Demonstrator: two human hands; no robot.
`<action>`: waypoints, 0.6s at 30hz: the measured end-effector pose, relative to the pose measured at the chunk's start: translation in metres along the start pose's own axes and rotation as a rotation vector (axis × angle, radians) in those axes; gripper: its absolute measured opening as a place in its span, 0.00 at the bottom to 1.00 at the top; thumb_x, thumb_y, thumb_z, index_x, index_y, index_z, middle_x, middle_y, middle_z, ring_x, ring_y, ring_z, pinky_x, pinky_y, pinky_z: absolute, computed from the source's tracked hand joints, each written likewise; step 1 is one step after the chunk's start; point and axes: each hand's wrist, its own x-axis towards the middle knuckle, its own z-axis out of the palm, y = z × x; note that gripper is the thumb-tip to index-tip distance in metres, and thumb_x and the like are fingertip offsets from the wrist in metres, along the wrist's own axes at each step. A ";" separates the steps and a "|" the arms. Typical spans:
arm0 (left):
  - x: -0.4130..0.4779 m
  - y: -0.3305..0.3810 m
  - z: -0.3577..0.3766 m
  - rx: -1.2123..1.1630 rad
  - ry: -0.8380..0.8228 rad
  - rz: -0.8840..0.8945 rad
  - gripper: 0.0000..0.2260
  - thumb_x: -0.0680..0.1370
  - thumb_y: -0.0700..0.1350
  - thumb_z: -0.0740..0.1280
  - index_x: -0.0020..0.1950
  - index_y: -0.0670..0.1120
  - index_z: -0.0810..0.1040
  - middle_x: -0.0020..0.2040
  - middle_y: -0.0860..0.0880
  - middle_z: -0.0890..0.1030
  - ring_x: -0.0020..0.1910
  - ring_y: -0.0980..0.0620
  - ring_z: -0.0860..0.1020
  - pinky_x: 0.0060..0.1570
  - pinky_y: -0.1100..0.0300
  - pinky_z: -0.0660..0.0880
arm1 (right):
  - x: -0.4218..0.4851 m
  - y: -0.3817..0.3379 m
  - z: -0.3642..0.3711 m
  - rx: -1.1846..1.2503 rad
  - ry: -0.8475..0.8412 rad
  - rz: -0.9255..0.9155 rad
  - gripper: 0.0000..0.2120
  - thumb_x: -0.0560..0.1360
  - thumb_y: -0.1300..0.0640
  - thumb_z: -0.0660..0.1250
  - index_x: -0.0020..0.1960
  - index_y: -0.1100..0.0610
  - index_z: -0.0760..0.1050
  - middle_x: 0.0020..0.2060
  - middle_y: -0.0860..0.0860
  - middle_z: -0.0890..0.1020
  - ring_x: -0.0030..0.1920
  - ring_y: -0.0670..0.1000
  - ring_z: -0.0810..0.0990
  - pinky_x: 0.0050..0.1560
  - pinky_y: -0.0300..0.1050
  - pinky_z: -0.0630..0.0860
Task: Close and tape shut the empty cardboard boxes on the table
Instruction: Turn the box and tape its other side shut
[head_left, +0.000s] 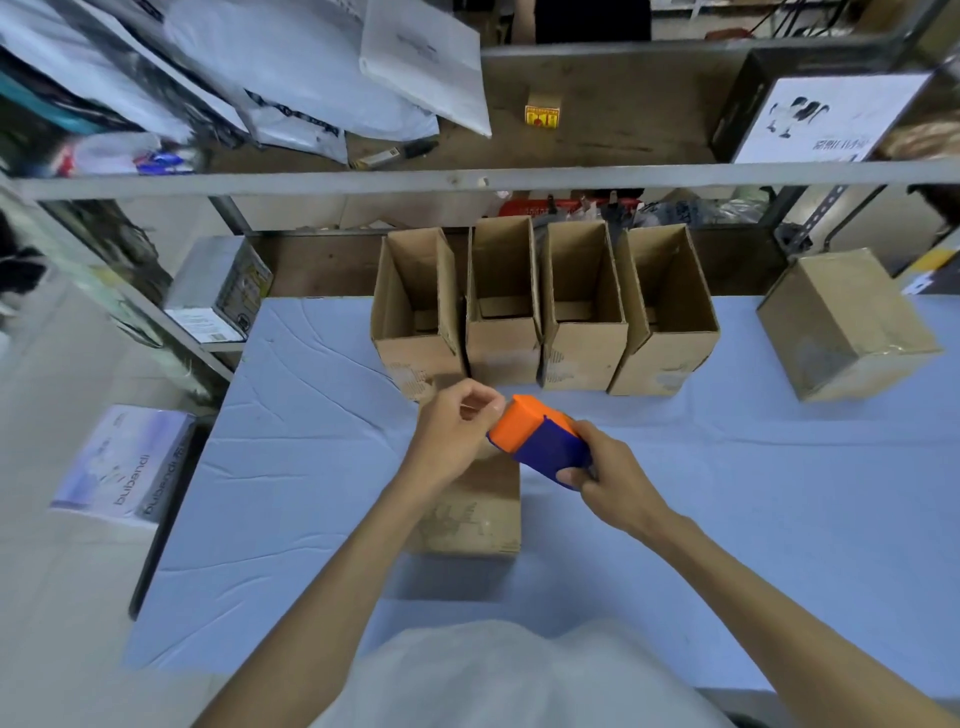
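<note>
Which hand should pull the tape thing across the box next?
Probably the right hand: it grips the tape dispenser over the near box. The left hand only curls by its orange end.

Both forearms bare, reaching forward from bottom of view, converging toward centre. My left hand (457, 431): back of hand up, fingers curled, thumb and forefinger tips together at orange end of tape dispenser (540, 441); whether pinching anything, cannot tell. My right hand (618, 483): grips dispenser's blue body, thumb on near edge, fingers over far side. Hands just beside each other.
</note>
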 end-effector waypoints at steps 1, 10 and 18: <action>-0.001 -0.001 -0.001 0.006 0.008 -0.010 0.05 0.79 0.47 0.66 0.53 0.49 0.79 0.50 0.54 0.80 0.49 0.59 0.77 0.44 0.73 0.71 | 0.000 -0.001 0.000 0.006 -0.004 -0.002 0.27 0.73 0.68 0.68 0.70 0.56 0.66 0.53 0.47 0.76 0.51 0.47 0.75 0.45 0.30 0.70; -0.006 -0.003 -0.006 0.002 -0.120 0.006 0.08 0.82 0.45 0.62 0.55 0.51 0.81 0.48 0.59 0.80 0.50 0.64 0.77 0.46 0.71 0.71 | -0.002 -0.002 -0.002 -0.005 -0.028 -0.035 0.31 0.72 0.69 0.68 0.72 0.54 0.64 0.56 0.47 0.76 0.53 0.46 0.74 0.49 0.33 0.72; -0.014 -0.001 -0.005 0.066 -0.017 0.193 0.10 0.80 0.41 0.65 0.57 0.48 0.83 0.48 0.54 0.84 0.48 0.63 0.79 0.46 0.74 0.73 | -0.002 0.002 -0.004 0.031 -0.008 -0.073 0.31 0.73 0.69 0.69 0.72 0.53 0.65 0.55 0.44 0.76 0.55 0.47 0.76 0.49 0.32 0.73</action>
